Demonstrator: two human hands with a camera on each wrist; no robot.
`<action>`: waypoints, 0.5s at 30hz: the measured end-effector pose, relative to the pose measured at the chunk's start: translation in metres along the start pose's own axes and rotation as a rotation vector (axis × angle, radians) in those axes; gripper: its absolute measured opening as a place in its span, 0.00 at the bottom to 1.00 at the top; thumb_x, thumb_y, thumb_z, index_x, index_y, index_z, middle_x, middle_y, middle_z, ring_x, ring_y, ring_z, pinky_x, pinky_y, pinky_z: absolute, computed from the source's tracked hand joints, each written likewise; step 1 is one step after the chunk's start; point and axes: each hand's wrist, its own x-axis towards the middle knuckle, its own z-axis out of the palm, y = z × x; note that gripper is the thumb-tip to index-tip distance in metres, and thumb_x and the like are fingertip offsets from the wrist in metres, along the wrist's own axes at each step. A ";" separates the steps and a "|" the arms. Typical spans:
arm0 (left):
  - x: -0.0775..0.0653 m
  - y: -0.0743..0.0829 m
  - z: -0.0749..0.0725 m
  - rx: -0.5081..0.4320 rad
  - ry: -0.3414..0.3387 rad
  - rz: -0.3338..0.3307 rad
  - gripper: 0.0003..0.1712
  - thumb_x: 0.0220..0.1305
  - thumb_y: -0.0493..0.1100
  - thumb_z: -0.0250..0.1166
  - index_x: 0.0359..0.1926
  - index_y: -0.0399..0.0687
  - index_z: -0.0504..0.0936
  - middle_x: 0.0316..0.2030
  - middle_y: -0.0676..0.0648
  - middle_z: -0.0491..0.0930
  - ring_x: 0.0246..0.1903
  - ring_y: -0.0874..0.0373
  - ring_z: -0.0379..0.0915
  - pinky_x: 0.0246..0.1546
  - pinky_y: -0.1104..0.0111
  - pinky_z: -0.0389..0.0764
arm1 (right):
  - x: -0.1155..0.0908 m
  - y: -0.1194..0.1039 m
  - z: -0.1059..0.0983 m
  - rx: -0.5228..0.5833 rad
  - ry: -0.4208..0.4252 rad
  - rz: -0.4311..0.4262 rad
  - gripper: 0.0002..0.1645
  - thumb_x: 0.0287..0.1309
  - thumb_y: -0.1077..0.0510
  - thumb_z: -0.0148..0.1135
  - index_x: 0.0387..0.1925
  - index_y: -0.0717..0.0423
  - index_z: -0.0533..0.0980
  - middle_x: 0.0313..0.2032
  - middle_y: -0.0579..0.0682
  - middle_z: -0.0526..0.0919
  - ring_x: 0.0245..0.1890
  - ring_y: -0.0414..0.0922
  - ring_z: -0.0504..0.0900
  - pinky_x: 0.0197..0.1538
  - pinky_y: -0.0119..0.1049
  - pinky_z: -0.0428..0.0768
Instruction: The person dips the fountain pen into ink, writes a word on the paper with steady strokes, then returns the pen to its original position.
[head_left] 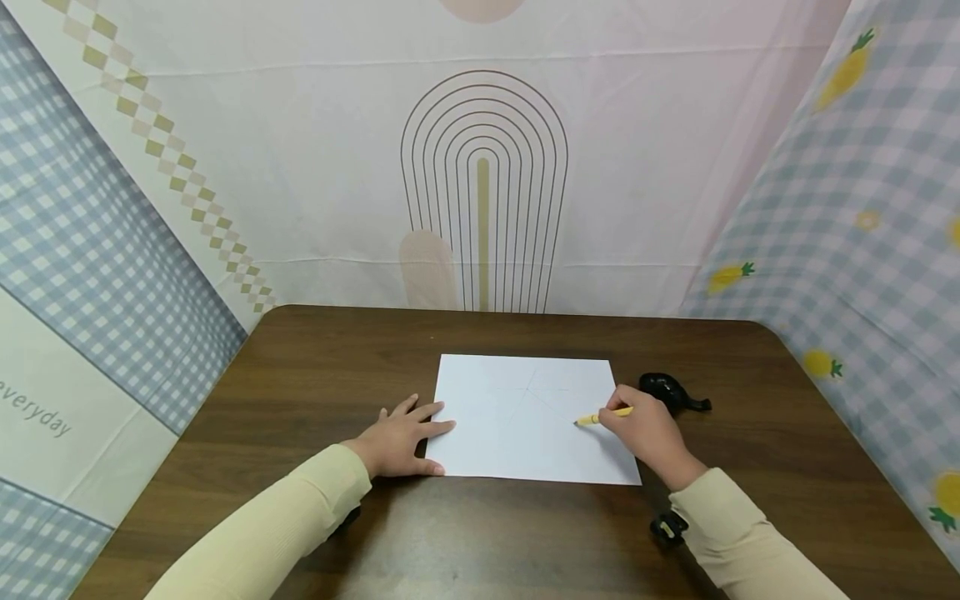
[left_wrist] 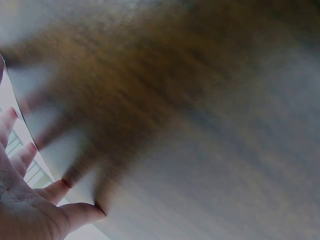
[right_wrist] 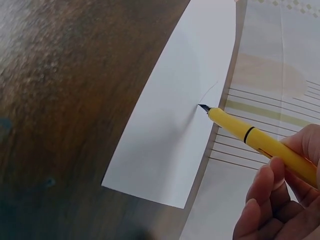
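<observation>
A white sheet of paper (head_left: 495, 442) lies on the brown wooden table, with a few thin lines crossing in its upper middle. My left hand (head_left: 401, 439) rests with spread fingers at the sheet's left edge; in the left wrist view the fingers (left_wrist: 82, 214) are splayed along that edge. A yellow fountain pen (right_wrist: 235, 127) is pinched in my right hand (head_left: 647, 432), over the right part of the sheet. Its dark nib (right_wrist: 204, 107) meets the paper at the end of a short thin line in the right wrist view.
A glossy black object (head_left: 667, 390) with a narrow neck lies on the table (head_left: 337, 358) just beyond my right hand. A patterned white cloth (head_left: 322, 167) hangs behind the table, and blue checked cloth (head_left: 862, 250) hangs at the right side.
</observation>
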 end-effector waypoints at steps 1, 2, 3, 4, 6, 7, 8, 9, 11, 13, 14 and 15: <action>0.000 0.000 0.000 0.000 0.000 0.000 0.42 0.55 0.66 0.66 0.69 0.65 0.68 0.73 0.48 0.56 0.72 0.35 0.42 0.59 0.30 0.53 | 0.000 0.000 0.000 -0.001 0.001 -0.003 0.04 0.56 0.60 0.61 0.28 0.56 0.76 0.31 0.52 0.80 0.26 0.46 0.69 0.28 0.36 0.69; 0.000 0.000 0.000 0.000 0.000 0.001 0.42 0.55 0.66 0.66 0.69 0.65 0.68 0.73 0.48 0.56 0.72 0.35 0.42 0.59 0.30 0.53 | -0.001 0.001 -0.001 -0.002 0.002 -0.005 0.04 0.56 0.60 0.61 0.28 0.56 0.76 0.31 0.52 0.80 0.26 0.46 0.69 0.28 0.35 0.68; 0.000 0.000 0.000 0.001 -0.001 0.001 0.42 0.55 0.66 0.66 0.69 0.65 0.68 0.73 0.48 0.56 0.72 0.35 0.42 0.59 0.30 0.53 | -0.001 0.001 -0.001 -0.003 0.001 -0.006 0.04 0.56 0.60 0.61 0.28 0.56 0.76 0.31 0.52 0.80 0.26 0.45 0.69 0.28 0.35 0.69; 0.000 0.000 0.000 0.001 -0.001 0.001 0.42 0.55 0.66 0.66 0.69 0.65 0.68 0.73 0.48 0.56 0.72 0.35 0.42 0.59 0.30 0.53 | -0.001 0.002 -0.002 -0.005 0.001 -0.006 0.04 0.55 0.60 0.61 0.28 0.56 0.76 0.31 0.52 0.80 0.26 0.45 0.69 0.28 0.35 0.69; 0.001 0.000 -0.001 0.003 -0.003 0.000 0.42 0.55 0.66 0.66 0.70 0.65 0.67 0.73 0.49 0.55 0.72 0.35 0.42 0.59 0.30 0.53 | -0.002 0.002 -0.002 -0.005 -0.002 -0.004 0.04 0.56 0.60 0.61 0.27 0.56 0.76 0.31 0.52 0.80 0.26 0.45 0.69 0.28 0.35 0.69; 0.001 0.000 -0.001 0.003 -0.004 -0.001 0.42 0.55 0.66 0.66 0.70 0.65 0.67 0.73 0.49 0.55 0.72 0.36 0.42 0.59 0.30 0.53 | -0.002 0.003 -0.003 -0.004 -0.002 -0.003 0.04 0.56 0.60 0.61 0.27 0.56 0.75 0.31 0.52 0.80 0.26 0.45 0.69 0.28 0.35 0.69; 0.001 0.000 -0.001 0.003 -0.004 -0.002 0.42 0.55 0.66 0.66 0.70 0.65 0.67 0.73 0.49 0.55 0.72 0.36 0.41 0.59 0.30 0.53 | -0.002 0.003 -0.003 -0.003 -0.003 -0.003 0.04 0.56 0.60 0.61 0.27 0.56 0.75 0.31 0.52 0.80 0.26 0.45 0.69 0.28 0.35 0.69; 0.001 0.000 -0.001 0.002 -0.004 -0.002 0.42 0.55 0.66 0.66 0.70 0.66 0.67 0.73 0.49 0.55 0.72 0.36 0.41 0.59 0.30 0.53 | -0.002 0.003 -0.003 -0.002 -0.004 -0.002 0.04 0.56 0.60 0.61 0.27 0.56 0.75 0.31 0.52 0.80 0.26 0.46 0.69 0.28 0.35 0.69; 0.000 0.001 -0.001 0.001 -0.004 -0.002 0.42 0.55 0.66 0.66 0.69 0.65 0.68 0.73 0.49 0.55 0.72 0.36 0.41 0.59 0.30 0.53 | -0.003 0.004 -0.003 -0.003 -0.004 -0.003 0.04 0.56 0.60 0.61 0.27 0.56 0.75 0.31 0.52 0.80 0.26 0.45 0.69 0.28 0.35 0.69; 0.000 0.001 -0.001 -0.001 -0.004 0.000 0.42 0.55 0.66 0.67 0.69 0.65 0.68 0.73 0.49 0.56 0.72 0.35 0.42 0.59 0.30 0.53 | -0.003 0.004 -0.004 -0.007 -0.002 -0.005 0.04 0.56 0.60 0.61 0.27 0.55 0.75 0.32 0.53 0.80 0.26 0.45 0.69 0.28 0.35 0.69; 0.000 0.000 -0.001 -0.002 -0.005 0.000 0.42 0.55 0.66 0.66 0.69 0.65 0.68 0.73 0.49 0.56 0.72 0.35 0.41 0.59 0.30 0.53 | -0.003 0.005 -0.004 -0.010 -0.002 -0.007 0.04 0.56 0.60 0.61 0.27 0.55 0.75 0.32 0.53 0.80 0.26 0.45 0.69 0.28 0.34 0.69; 0.000 0.000 -0.001 -0.003 -0.005 0.000 0.42 0.55 0.66 0.66 0.69 0.65 0.68 0.73 0.49 0.56 0.72 0.35 0.41 0.59 0.30 0.53 | -0.003 0.005 -0.004 -0.011 -0.002 -0.007 0.04 0.56 0.60 0.61 0.28 0.55 0.75 0.33 0.53 0.80 0.26 0.45 0.69 0.28 0.34 0.69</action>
